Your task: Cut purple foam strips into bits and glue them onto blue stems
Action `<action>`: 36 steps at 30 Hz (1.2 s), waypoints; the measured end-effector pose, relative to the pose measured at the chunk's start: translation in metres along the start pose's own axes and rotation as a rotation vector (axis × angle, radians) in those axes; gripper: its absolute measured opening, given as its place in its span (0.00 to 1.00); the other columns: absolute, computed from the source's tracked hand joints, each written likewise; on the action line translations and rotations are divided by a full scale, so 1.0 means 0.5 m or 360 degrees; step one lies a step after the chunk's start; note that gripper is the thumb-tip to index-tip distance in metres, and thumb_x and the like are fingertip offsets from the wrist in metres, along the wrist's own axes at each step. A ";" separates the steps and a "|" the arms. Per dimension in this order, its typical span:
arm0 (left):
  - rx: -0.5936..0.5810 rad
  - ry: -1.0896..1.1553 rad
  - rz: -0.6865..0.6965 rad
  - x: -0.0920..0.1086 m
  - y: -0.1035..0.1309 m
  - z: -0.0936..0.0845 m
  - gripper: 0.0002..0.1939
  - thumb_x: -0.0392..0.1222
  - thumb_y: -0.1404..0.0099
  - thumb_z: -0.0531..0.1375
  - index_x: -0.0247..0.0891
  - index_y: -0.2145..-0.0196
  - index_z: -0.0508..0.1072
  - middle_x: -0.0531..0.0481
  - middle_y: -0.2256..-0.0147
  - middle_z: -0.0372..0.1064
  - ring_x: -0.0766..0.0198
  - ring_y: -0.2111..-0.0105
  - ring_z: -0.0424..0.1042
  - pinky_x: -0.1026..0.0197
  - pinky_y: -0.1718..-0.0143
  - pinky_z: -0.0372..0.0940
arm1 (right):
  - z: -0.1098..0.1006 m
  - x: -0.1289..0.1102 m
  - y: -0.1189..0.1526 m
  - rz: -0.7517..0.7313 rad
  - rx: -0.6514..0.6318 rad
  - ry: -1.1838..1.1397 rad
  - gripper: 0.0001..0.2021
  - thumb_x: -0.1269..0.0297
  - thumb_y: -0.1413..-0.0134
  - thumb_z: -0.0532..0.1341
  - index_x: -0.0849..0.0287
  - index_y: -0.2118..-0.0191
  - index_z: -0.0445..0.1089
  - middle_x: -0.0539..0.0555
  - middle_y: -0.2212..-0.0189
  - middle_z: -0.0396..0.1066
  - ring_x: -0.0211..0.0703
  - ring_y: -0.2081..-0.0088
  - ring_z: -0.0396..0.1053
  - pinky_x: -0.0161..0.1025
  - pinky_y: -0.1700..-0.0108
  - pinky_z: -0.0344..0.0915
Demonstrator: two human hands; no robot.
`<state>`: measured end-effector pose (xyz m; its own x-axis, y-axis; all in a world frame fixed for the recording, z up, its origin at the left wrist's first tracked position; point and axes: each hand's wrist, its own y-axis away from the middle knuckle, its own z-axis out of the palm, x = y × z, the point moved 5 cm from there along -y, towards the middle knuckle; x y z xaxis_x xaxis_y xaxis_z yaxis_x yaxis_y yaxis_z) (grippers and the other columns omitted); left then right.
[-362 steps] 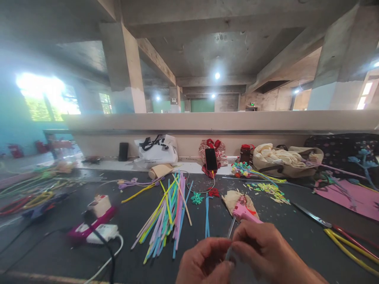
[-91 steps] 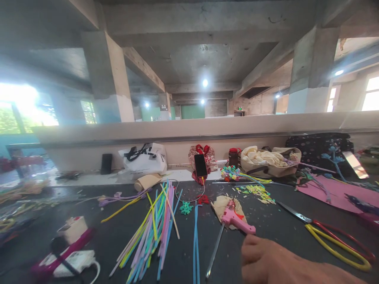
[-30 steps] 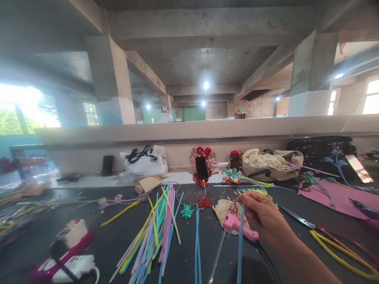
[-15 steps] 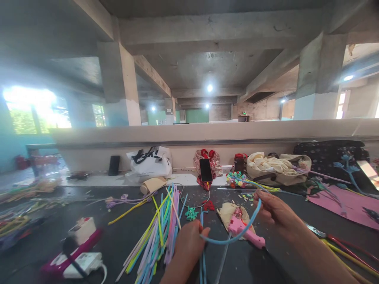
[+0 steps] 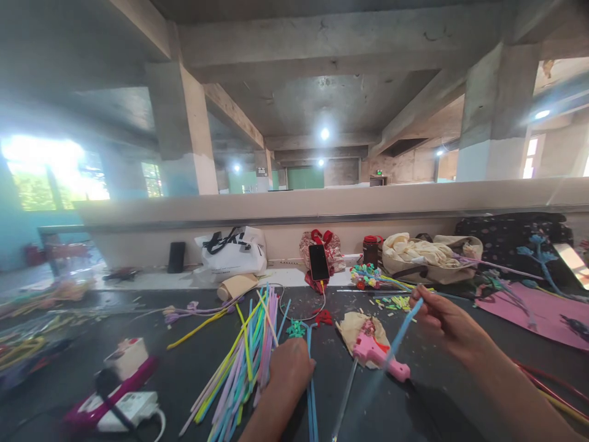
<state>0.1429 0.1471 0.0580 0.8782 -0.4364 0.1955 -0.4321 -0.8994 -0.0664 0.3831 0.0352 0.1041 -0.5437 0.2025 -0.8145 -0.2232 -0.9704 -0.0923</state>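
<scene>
A blue pipe cleaner (image 5: 405,331) hangs from my right hand (image 5: 439,319), pinched near its upper end; its lower part is smeared by motion. Behind it lies a pink glue gun (image 5: 380,356) on a crumpled beige sheet (image 5: 347,328). My left hand (image 5: 292,368) is closed low over the dark table, its fingertips mostly hidden. Beside it on the right lie blue pipe cleaners (image 5: 311,393). A bundle of coloured pipe cleaners (image 5: 239,368) spreads to its left, and small green pieces (image 5: 296,328) lie just beyond it.
A clear stick (image 5: 345,399) lies in front. Behind stand a phone (image 5: 319,263), a white bag (image 5: 234,252), a dark bottle (image 5: 370,252) and a cloth bag (image 5: 423,258). A power strip (image 5: 113,393) with plugs sits left, a pink sheet (image 5: 534,313) right.
The blue pipe cleaner was bent between both hands; its left end is now out of my left hand and it hangs from my right, which has moved slightly right.
</scene>
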 end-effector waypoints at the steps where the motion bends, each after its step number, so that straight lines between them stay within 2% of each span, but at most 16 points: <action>1: -0.0010 0.0009 -0.0016 0.000 -0.001 -0.001 0.11 0.35 0.49 0.53 0.31 0.68 0.71 0.35 0.63 0.71 0.48 0.60 0.68 0.53 0.63 0.60 | 0.001 -0.011 0.000 -0.0020 -0.0031 -0.0049 0.09 0.60 0.55 0.61 0.60 0.76 0.64 0.43 0.89 0.54 0.24 0.90 0.48 0.22 0.90 0.46; 5: -0.0015 0.0149 -0.0081 -0.004 -0.005 0.000 0.11 0.30 0.50 0.51 0.29 0.72 0.72 0.31 0.65 0.71 0.45 0.61 0.68 0.50 0.63 0.60 | 0.006 -0.040 0.001 -0.0107 -0.0110 -0.0180 0.08 0.62 0.56 0.62 0.59 0.75 0.64 0.42 0.87 0.55 0.23 0.90 0.46 0.21 0.90 0.46; 8: 0.0044 0.0380 -0.0121 -0.011 -0.007 -0.002 0.09 0.29 0.50 0.50 0.31 0.76 0.70 0.32 0.68 0.71 0.45 0.61 0.68 0.49 0.62 0.59 | 0.013 -0.019 -0.006 -0.0072 -0.0103 -0.0076 0.10 0.60 0.58 0.63 0.58 0.75 0.63 0.41 0.90 0.52 0.24 0.90 0.47 0.21 0.90 0.46; 10: 0.0058 0.0629 -0.0111 -0.017 -0.009 -0.005 0.07 0.31 0.49 0.51 0.33 0.78 0.68 0.39 0.72 0.72 0.50 0.65 0.70 0.53 0.64 0.61 | 0.021 0.017 -0.018 -0.0009 -0.0059 0.0084 0.13 0.56 0.59 0.63 0.59 0.75 0.62 0.40 0.92 0.51 0.24 0.91 0.46 0.22 0.89 0.45; 13: 0.0039 0.1100 -0.0102 -0.035 -0.009 -0.017 0.08 0.39 0.44 0.47 0.36 0.72 0.64 0.48 0.75 0.70 0.61 0.74 0.72 0.62 0.74 0.63 | 0.043 0.087 -0.048 0.0108 0.0003 0.0293 0.16 0.52 0.59 0.61 0.59 0.78 0.59 0.39 0.92 0.49 0.24 0.91 0.43 0.22 0.90 0.40; 16: 0.0077 0.1494 -0.0134 -0.068 0.002 -0.047 0.13 0.46 0.41 0.46 0.37 0.61 0.57 0.51 0.73 0.69 0.66 0.75 0.71 0.66 0.79 0.63 | 0.081 0.162 -0.089 0.0211 -0.0002 0.0476 0.13 0.55 0.53 0.57 0.60 0.76 0.60 0.40 0.90 0.53 0.25 0.90 0.47 0.23 0.90 0.42; 18: 0.0106 0.1703 -0.0148 -0.093 0.016 -0.069 0.15 0.44 0.42 0.48 0.38 0.57 0.55 0.53 0.74 0.67 0.68 0.76 0.70 0.68 0.79 0.62 | 0.110 0.209 -0.119 0.0312 -0.0031 0.0661 0.13 0.57 0.49 0.54 0.62 0.75 0.62 0.43 0.88 0.57 0.26 0.89 0.50 0.24 0.90 0.44; 19: 0.0088 0.2013 -0.0158 -0.104 0.025 -0.077 0.16 0.43 0.45 0.53 0.38 0.58 0.57 0.54 0.76 0.67 0.68 0.77 0.69 0.68 0.80 0.61 | 0.124 0.231 -0.134 0.0353 -0.0051 0.0767 0.12 0.59 0.47 0.54 0.64 0.74 0.64 0.44 0.85 0.59 0.26 0.88 0.53 0.25 0.89 0.47; 20: 0.0073 0.2208 -0.0202 -0.114 0.034 -0.082 0.17 0.41 0.48 0.57 0.37 0.60 0.59 0.54 0.77 0.67 0.68 0.77 0.69 0.69 0.81 0.61 | 0.136 0.250 -0.148 0.0383 -0.0057 0.0873 0.11 0.61 0.47 0.54 0.64 0.70 0.65 0.46 0.82 0.62 0.28 0.85 0.57 0.26 0.86 0.53; 22: 0.0047 0.2409 -0.0281 -0.128 0.052 -0.088 0.16 0.39 0.52 0.61 0.36 0.66 0.62 0.53 0.78 0.67 0.69 0.79 0.68 0.70 0.82 0.59 | 0.155 0.282 -0.175 0.0442 -0.0058 0.1082 0.10 0.62 0.45 0.53 0.64 0.62 0.64 0.51 0.69 0.67 0.34 0.74 0.65 0.34 0.74 0.64; 25: -0.0057 0.2467 -0.0295 -0.125 0.073 -0.084 0.13 0.40 0.53 0.62 0.37 0.71 0.62 0.54 0.81 0.67 0.69 0.82 0.67 0.70 0.85 0.58 | 0.169 0.312 -0.202 0.0491 -0.0059 0.1380 0.13 0.63 0.45 0.53 0.62 0.56 0.62 0.55 0.59 0.64 0.41 0.63 0.66 0.43 0.63 0.65; 28: -0.0098 0.2449 -0.0262 -0.113 0.084 -0.073 0.11 0.40 0.52 0.60 0.36 0.73 0.61 0.55 0.82 0.66 0.70 0.84 0.65 0.71 0.87 0.56 | 0.168 0.313 -0.209 0.0464 -0.0080 0.1629 0.13 0.63 0.45 0.54 0.62 0.55 0.61 0.55 0.58 0.64 0.42 0.62 0.65 0.44 0.63 0.65; 31: -0.0123 0.2380 -0.0250 -0.104 0.088 -0.061 0.09 0.41 0.50 0.59 0.36 0.73 0.62 0.56 0.82 0.66 0.71 0.84 0.65 0.72 0.87 0.56 | 0.163 0.279 -0.202 0.0306 -0.0089 0.1817 0.11 0.63 0.45 0.53 0.63 0.59 0.63 0.53 0.63 0.66 0.38 0.67 0.66 0.40 0.67 0.66; 34: -0.0189 0.2344 -0.0275 -0.096 0.091 -0.050 0.10 0.42 0.51 0.59 0.37 0.73 0.61 0.56 0.82 0.66 0.70 0.84 0.66 0.72 0.88 0.56 | 0.168 0.216 -0.181 -0.0035 -0.0088 0.1925 0.11 0.64 0.44 0.51 0.64 0.67 0.67 0.49 0.76 0.67 0.33 0.78 0.64 0.32 0.76 0.61; 36: -0.0228 0.2348 -0.0278 -0.088 0.093 -0.044 0.11 0.43 0.52 0.59 0.37 0.73 0.60 0.56 0.83 0.66 0.69 0.85 0.66 0.72 0.89 0.56 | 0.179 0.170 -0.157 -0.0316 -0.0088 0.1960 0.11 0.66 0.46 0.50 0.63 0.68 0.68 0.48 0.79 0.66 0.33 0.81 0.62 0.31 0.77 0.59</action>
<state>0.0796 0.1252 0.0680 -0.0355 0.1713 0.9846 -0.4388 -0.8878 0.1386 0.2823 0.1404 0.0934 0.6205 0.1171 -0.7754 -0.1641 -0.9475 -0.2744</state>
